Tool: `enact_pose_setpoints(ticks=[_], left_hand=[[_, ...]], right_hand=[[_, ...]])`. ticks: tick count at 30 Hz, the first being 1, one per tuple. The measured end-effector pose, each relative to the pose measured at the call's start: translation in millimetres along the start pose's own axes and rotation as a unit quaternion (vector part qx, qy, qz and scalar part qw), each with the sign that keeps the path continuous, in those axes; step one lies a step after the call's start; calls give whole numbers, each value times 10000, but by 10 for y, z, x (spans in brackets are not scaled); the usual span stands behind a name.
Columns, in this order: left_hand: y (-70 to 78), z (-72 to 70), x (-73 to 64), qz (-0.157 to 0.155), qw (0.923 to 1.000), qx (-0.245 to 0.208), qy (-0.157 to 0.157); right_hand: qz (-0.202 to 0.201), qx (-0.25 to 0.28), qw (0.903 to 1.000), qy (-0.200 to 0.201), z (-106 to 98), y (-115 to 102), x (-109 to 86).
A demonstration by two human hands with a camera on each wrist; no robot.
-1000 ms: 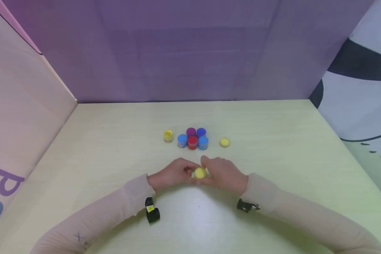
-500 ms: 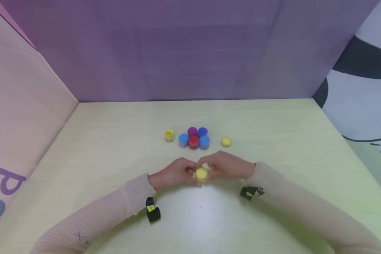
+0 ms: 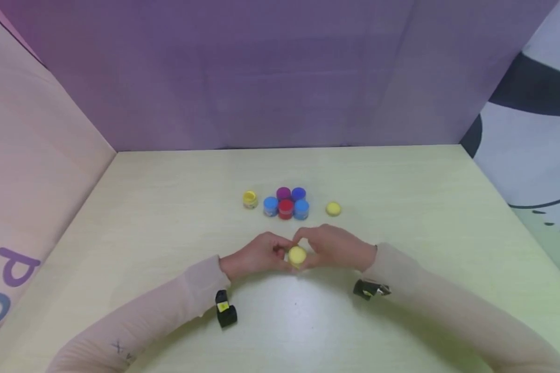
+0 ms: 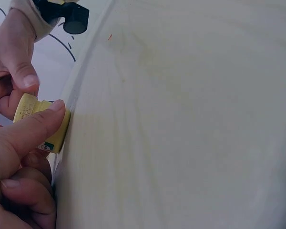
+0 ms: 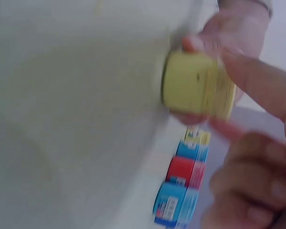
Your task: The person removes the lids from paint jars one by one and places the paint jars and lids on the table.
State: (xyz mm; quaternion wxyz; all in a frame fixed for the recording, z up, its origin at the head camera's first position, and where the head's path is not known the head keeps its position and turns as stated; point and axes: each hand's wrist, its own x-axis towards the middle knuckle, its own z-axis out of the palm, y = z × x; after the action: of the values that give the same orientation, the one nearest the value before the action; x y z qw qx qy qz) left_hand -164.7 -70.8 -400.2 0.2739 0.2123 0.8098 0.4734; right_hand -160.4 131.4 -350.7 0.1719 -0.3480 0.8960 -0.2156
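Observation:
A small yellow jar (image 3: 297,257) stands between my two hands in the middle of the head view. My left hand (image 3: 256,254) grips its body (image 5: 185,81), thumb along the side in the left wrist view. With thumb and index finger, my right hand (image 3: 338,247) pinches the jar's yellow lid (image 5: 220,93), its other fingers curled. Beyond the hands, a second yellow jar (image 3: 250,201) sits uncovered on the table. A loose round yellow lid (image 3: 333,209) lies to the right.
Several capped jars form a tight cluster behind the hands: a red jar (image 3: 286,209), a light blue jar (image 3: 270,206), a purple jar (image 3: 283,194) and others. The pale table (image 3: 168,207) ends at a purple wall (image 3: 280,77).
My right wrist swung up and outward, then dipped slightly, while its fingers changed their hold around the lid. My left hand kept its grip on the jar in place.

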Motion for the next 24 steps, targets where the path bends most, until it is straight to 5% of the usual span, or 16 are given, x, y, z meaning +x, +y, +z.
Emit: enact_pose_setpoints(ticks=[5,9,15,24], left_hand=[[4,5,-5,-73,9999,-125,-21],[16,-2,-10,-108,9999,-112,-23],[22,-4,-3,-46,10000,37,-51],[18,8,-2,-87,10000,20,-44]], right_hand=[[892,-366,9949,281,98,-142,-47],[1045,-484,9922,469,143,-212,-52],[886,-661,9917,661,160,-243,-60],[26,-724,9954,619,101,-156,-95]])
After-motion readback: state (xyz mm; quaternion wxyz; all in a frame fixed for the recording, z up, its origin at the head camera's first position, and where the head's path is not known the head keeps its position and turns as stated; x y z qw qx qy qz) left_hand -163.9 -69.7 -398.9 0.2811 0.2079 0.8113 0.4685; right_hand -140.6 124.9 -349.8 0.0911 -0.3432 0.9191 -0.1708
